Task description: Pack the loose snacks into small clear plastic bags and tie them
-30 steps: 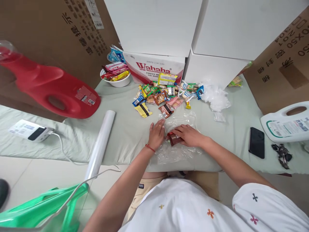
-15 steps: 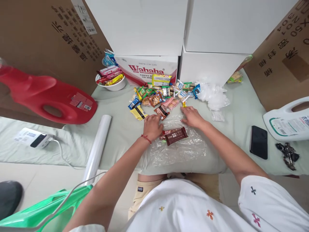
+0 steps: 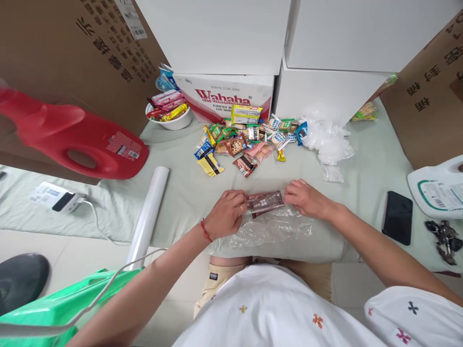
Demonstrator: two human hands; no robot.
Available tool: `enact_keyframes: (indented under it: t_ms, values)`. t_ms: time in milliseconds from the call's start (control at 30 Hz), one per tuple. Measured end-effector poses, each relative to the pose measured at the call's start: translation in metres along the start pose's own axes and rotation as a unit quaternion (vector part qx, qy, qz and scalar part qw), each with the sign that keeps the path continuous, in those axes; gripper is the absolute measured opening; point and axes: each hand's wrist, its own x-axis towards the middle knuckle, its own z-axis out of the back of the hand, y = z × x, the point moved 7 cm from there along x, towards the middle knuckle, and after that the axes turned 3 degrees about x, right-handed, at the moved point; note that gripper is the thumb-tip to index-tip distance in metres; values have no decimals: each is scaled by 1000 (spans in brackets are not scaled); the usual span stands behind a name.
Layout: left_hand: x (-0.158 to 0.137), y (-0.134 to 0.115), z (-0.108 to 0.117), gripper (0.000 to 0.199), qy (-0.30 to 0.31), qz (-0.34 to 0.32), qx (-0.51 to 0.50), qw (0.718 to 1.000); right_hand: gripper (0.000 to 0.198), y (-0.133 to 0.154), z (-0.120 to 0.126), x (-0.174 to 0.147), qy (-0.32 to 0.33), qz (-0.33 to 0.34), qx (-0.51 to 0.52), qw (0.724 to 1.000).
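Note:
A sheet of clear plastic film (image 3: 271, 232) lies near the front edge of the cloth-covered surface. Its far part is folded over a dark brown wrapped snack bar (image 3: 267, 201), with a reddish wrapper showing partly behind the bar. My left hand (image 3: 228, 212), with a red cord at the wrist, is closed on the film at the bar's left end. At the right end, my right hand (image 3: 303, 198) pinches the film too. Beyond both hands lies a pile of small wrapped snacks (image 3: 238, 143); the closest is a brown packet (image 3: 245, 165).
A white bowl of snacks (image 3: 177, 122) and a red jug (image 3: 87, 140) stand left, near a white roll (image 3: 151, 212). White boxes (image 3: 224, 38) rise behind. Crumpled clear bags (image 3: 331, 142), a phone (image 3: 397, 218), keys (image 3: 444, 238) and a white bottle (image 3: 436, 190) lie right.
Both hands have drawn back toward me, bringing the film's far edge over the snack bar. The fingers, lying on the film before, are now closed on it. The view has shifted slightly.

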Motion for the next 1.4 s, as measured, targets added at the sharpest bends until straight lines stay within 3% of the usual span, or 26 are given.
enact_keyframes:
  t_ms: [100, 200, 267, 367, 433, 567, 667, 867, 1067, 1133, 1233, 1333, 1400]
  values:
    - [-11, -16, -16, 12, 38, -27, 20, 999, 33, 8, -19, -14, 31, 6, -45, 999]
    - [-13, -20, -29, 22, 44, -12, 71, 996, 35, 9, -28, -33, 36, -19, -21, 999]
    - [-12, -23, -36, 21, 44, -5, 99, 994, 34, 13, -27, -50, 14, -39, 17, 999]
    - [-11, -27, -42, 40, 57, -10, 114, 992, 28, 26, -22, -73, -60, -82, 44, 994]
    - [-9, -30, -43, 42, 65, -11, 106, 992, 30, 43, -28, -80, -86, -88, 42, 992]
    - [-6, -33, -38, 40, 73, 5, 81, 994, 22, 76, -58, -72, -87, -56, 11, 995]
    - [-5, -34, -38, 42, 92, 16, 79, 992, 25, 81, -61, -64, -109, -65, 6, 992]
    - [-2, -35, -41, 45, 107, 21, 75, 991, 28, 50, -33, -35, -125, -160, 41, 978]
    - [-3, -29, -38, 48, 135, 10, 7, 991, 26, 16, -48, 3, -92, -272, 46, 957]
    - [-11, -25, -30, 50, 110, 6, -76, 991, 21, 12, -54, 9, -77, -298, 45, 950]
    - [-31, -25, -16, 57, 22, -16, -172, 985, 15, 11, -55, 14, -64, -323, 57, 942]
    - [-49, -31, -16, 77, -52, -21, -140, 988, 13, 10, -52, 17, -61, -329, 86, 939]
    - [-53, -28, -23, 59, -88, 24, -120, 989, 12, 7, -51, 18, -60, -328, 105, 937]
